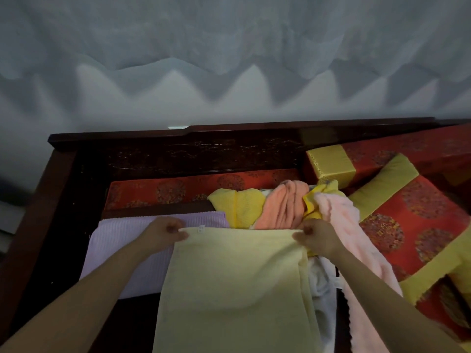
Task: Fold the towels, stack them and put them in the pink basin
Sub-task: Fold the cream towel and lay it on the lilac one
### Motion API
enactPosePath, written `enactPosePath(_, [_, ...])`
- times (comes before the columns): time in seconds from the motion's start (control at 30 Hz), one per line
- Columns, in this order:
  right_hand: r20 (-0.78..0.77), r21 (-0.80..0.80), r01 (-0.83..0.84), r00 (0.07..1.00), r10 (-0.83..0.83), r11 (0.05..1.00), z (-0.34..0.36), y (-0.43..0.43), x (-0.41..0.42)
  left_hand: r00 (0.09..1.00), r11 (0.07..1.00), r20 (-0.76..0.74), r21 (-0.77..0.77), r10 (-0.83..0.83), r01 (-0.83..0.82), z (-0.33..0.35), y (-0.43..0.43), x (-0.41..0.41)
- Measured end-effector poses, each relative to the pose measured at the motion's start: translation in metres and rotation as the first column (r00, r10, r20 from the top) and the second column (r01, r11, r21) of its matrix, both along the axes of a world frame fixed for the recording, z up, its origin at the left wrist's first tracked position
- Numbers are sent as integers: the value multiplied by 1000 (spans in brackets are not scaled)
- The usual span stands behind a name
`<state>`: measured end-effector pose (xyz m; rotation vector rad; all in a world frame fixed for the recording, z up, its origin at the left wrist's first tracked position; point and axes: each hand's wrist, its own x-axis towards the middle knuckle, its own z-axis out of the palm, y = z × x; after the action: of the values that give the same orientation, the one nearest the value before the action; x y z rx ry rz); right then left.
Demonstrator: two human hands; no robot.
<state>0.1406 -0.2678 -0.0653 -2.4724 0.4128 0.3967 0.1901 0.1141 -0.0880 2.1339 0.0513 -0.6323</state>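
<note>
A pale yellow towel (234, 289) hangs stretched flat in front of me. My left hand (163, 231) pinches its top left corner beside a small white label. My right hand (314, 238) pinches its top right corner. Under the towel's left side lies a folded lilac towel (122, 253). Behind it sits a heap of loose towels: a bright yellow one (239, 203), an orange one (285, 205), a light pink one (356, 240) trailing down the right, and a white one (322, 284). No pink basin is in view.
The towels lie on a dark wooden bench (63, 200) with a carved backrest (193, 154) against a grey wall. Red-and-gold patterned cushions (418, 207) are piled at the right, and a red seat cushion (163, 191) runs along the back.
</note>
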Motion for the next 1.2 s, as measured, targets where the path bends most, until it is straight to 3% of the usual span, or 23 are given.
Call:
enactPosePath(0.2, [-98, 1, -75, 992, 75, 997, 9, -5, 8, 989, 988, -30, 50, -147, 149, -3, 0, 7])
enactPosePath(0.3, [-71, -13, -100, 993, 99, 995, 16, -4, 10, 988, 985, -47, 79, -150, 153, 4, -4, 9])
enactPosePath(0.43, [9, -51, -83, 996, 84, 995, 21, -5, 6, 998, 998, 58, -70, 13, -9, 16, -3, 8])
enactPosePath(0.6, [-137, -108, -140, 983, 125, 984, 33, -10, 4, 994, 989, 29, -97, -105, 108, 37, 8, -4])
enactPosePath(0.7, [-109, 48, -19, 994, 24, 999, 53, -10, 4, 993, 984, -12, -133, -117, 114, 60, 16, -9])
enactPosePath(0.8, [-114, 458, 166, 985, -128, 873, 100, -11, 8, 994, 970, -12, -219, -111, 106, 109, 29, -10])
enactPosePath(0.9, [-3, 766, 102, 988, -155, 634, 156, -9, 13, 998, 892, 9, -448, -56, 54, 168, 39, -6])
enactPosePath(0.97, [135, 817, -21, 978, -156, 576, 193, -2, 15, 994, 840, 103, -541, 33, 28, 205, 41, -4])
enactPosePath(1.03, [250, 813, -115, 954, -164, 571, 216, 5, 18, 976, 841, 185, -541, 118, 1, 233, 42, -2])
enactPosePath(1.2, [507, 626, -344, 862, -30, 700, 252, 18, 8, 922, 835, 342, -548, 183, 38, 285, 59, -23])
